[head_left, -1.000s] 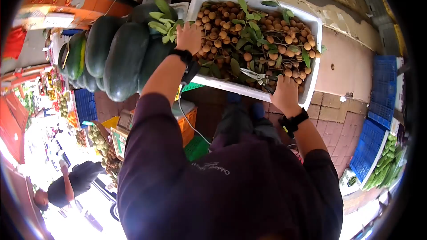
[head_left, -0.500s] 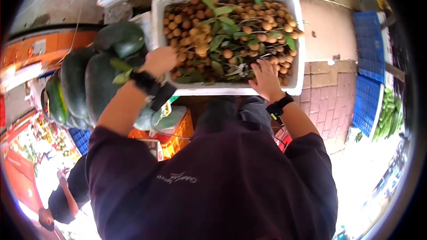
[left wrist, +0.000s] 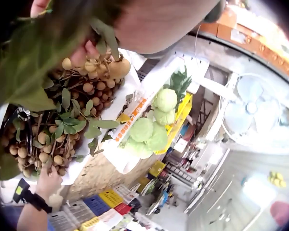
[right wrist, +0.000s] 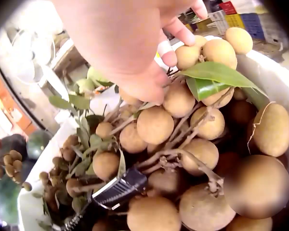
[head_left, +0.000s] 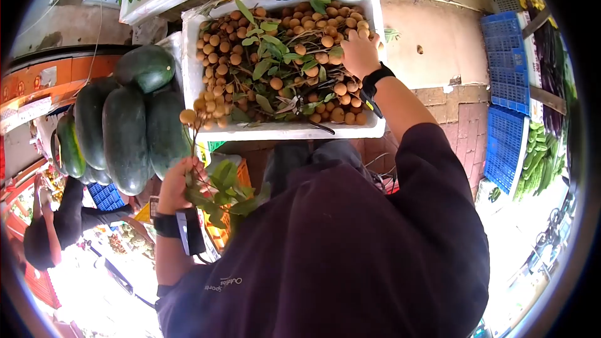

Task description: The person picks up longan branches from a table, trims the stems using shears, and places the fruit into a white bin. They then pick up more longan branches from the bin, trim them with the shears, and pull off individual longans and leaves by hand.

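Beside the box's front left corner, my left hand (head_left: 178, 184) grips a leafy bunch of longans (head_left: 213, 107) by its stem. The fruit points away from me, and green leaves (head_left: 225, 191) hang on my side. My right hand (head_left: 361, 55) reaches into the far right of the white foam box (head_left: 275, 133), its spread fingers touching longans (right wrist: 155, 125). In the right wrist view its thumb and fingertips lie among stems and fruit. Pruning shears (head_left: 291, 105) rest on the longans near the front edge; one black handle (right wrist: 120, 188) shows close below my right hand.
Several dark watermelons (head_left: 128, 141) are stacked left of the box. Behind it stands another white box (left wrist: 135, 122) with cabbages (left wrist: 149, 130). Blue crates (head_left: 504, 62) line the right side. An orange crate (head_left: 243, 172) sits low near my left arm. Another person (head_left: 47, 231) is at far left.
My left hand has lifted a longan bunch out of the box and drawn it toward me. My right hand has left the shears and moved to the far right corner of the box.
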`<state>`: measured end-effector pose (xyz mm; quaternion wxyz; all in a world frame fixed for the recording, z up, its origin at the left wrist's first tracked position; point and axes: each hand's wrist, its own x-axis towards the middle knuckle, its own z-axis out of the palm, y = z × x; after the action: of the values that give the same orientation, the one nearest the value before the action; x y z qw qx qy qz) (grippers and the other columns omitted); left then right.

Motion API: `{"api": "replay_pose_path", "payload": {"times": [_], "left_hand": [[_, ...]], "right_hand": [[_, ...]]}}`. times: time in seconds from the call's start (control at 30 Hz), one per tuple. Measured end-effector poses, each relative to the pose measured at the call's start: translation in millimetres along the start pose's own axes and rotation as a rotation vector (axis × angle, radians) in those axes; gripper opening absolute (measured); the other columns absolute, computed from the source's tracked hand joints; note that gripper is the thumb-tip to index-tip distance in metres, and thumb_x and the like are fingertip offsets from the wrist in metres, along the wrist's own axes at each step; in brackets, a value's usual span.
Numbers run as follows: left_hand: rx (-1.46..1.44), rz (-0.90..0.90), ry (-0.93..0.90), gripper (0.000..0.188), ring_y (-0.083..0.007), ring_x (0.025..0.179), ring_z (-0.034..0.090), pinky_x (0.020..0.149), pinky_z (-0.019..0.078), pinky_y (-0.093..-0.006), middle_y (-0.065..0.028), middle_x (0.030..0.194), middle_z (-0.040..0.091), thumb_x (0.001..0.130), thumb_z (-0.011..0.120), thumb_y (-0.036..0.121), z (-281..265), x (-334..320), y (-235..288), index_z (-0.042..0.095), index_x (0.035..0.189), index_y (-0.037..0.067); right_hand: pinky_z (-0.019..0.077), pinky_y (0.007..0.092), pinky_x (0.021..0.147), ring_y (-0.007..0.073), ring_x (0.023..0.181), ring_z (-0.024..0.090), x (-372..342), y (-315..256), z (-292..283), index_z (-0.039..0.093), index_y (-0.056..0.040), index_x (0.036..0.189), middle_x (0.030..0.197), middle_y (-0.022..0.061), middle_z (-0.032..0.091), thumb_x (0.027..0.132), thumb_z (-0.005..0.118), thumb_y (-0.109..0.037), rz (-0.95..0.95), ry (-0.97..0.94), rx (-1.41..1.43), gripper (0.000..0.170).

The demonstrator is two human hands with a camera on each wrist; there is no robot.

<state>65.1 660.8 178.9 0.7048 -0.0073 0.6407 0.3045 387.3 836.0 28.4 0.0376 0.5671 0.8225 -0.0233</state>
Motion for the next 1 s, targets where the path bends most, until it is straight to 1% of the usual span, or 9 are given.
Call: {"api": "replay_pose_path", "payload": {"times": [0.27,0.33,0.43,0.53,0.67,0.73,0.87,0.93,1.0], "left_hand": [[-0.372,0.057,0.107,0.012,-0.0126,0.054,0.040,0.049,0.0341,-0.0242,0.0004,0.059,0.038,0.076,0.039,0.019,-9.5,-21.8,-64.9,0.040,0.071,0.008],[-0.487,0.062,0.072,0.012,-0.0116,0.055,0.038,0.049,0.0352,-0.0246,0.0013,0.059,0.036,0.077,0.037,0.018,-7.3,-22.5,-71.9,0.039,0.076,0.007],[-0.686,0.155,0.051,0.013,-0.0117,0.054,0.036,0.048,0.0334,-0.0225,0.0006,0.059,0.035,0.077,0.036,0.016,17.4,-24.6,-65.8,0.038,0.080,0.004],[-0.919,0.202,-0.121,0.014,-0.0120,0.053,0.033,0.046,0.0309,-0.0202,-0.0008,0.059,0.035,0.076,0.036,0.012,29.2,-20.8,-55.2,0.038,0.081,-0.001],[-0.892,0.208,-0.187,0.011,-0.0121,0.052,0.033,0.045,0.0303,-0.0195,-0.0015,0.058,0.035,0.076,0.035,0.009,41.2,-15.7,-31.6,0.039,0.079,-0.001],[-0.808,0.199,-0.442,0.009,-0.0120,0.051,0.033,0.046,0.0302,-0.0188,-0.0019,0.055,0.034,0.075,0.035,0.008,41.0,-8.1,-21.1,0.038,0.075,0.000],[-0.525,0.223,-0.552,0.015,-0.0125,0.052,0.038,0.055,0.0362,-0.0270,-0.0001,0.054,0.037,0.073,0.042,0.013,69.8,15.6,-9.0,0.036,0.084,0.004],[-0.667,-0.031,-0.816,0.019,-0.0129,0.054,0.044,0.055,0.0405,-0.0279,-0.0029,0.061,0.045,0.071,0.044,0.006,82.4,46.4,1.6,0.036,0.088,0.003],[-0.572,-0.054,-0.854,0.017,-0.0134,0.056,0.047,0.053,0.0414,-0.0288,-0.0052,0.066,0.046,0.070,0.043,0.002,105.4,67.7,7.8,0.037,0.085,0.000]], "right_hand": [[0.0329,0.0347,0.058,0.0200,0.068,0.045,41.7,-44.4,-13.3,0.052,-0.0087,0.059,0.060,0.0025,0.047,0.060,0.047,-0.013,-0.277,0.158,0.503,0.007],[0.0319,0.0370,0.062,0.0210,0.075,0.044,63.1,-54.3,-7.3,0.055,-0.0091,0.064,0.069,0.0040,0.049,0.061,0.048,-0.012,-0.333,0.092,0.413,0.008],[0.0272,0.0409,0.068,0.0226,0.085,0.038,81.0,-62.6,-9.6,0.056,-0.0112,0.078,0.086,0.0061,0.047,0.065,0.049,-0.013,-0.243,-0.330,-0.032,0.015],[0.0283,0.0396,0.066,0.0204,0.083,0.038,81.9,-58.2,-5.5,0.055,-0.0103,0.072,0.081,0.0037,0.046,0.061,0.050,-0.012,-0.360,-0.210,-0.117,0.012],[0.0363,0.0319,0.053,0.0232,0.062,0.046,81.4,-22.6,-31.9,0.048,-0.0039,0.059,0.066,0.0074,0.044,0.063,0.045,-0.010,-0.504,0.202,0.307,0.008],[0.0374,0.0284,0.050,0.0210,0.060,0.048,75.4,0.7,-58.8,0.049,-0.0017,0.064,0.065,0.0071,0.046,0.067,0.047,-0.012,-0.386,0.222,0.521,0.011],[0.0369,0.0194,0.047,0.0083,0.051,0.046,54.8,31.1,-122.3,0.051,-0.0006,0.076,0.063,0.0036,0.051,0.071,0.050,-0.014,-0.114,0.183,1.162,0.014],[0.0359,0.0182,0.045,0.0073,0.051,0.047,44.3,34.4,-160.2,0.051,0.0000,0.077,0.061,0.0028,0.052,0.071,0.048,-0.011,-0.022,0.179,1.275,0.012],[0.0357,0.0194,0.045,0.0099,0.049,0.048,34.8,33.9,-180.0,0.052,-0.0014,0.073,0.059,0.0047,0.052,0.070,0.049,-0.011,0.000,0.185,1.235,0.010]]}}
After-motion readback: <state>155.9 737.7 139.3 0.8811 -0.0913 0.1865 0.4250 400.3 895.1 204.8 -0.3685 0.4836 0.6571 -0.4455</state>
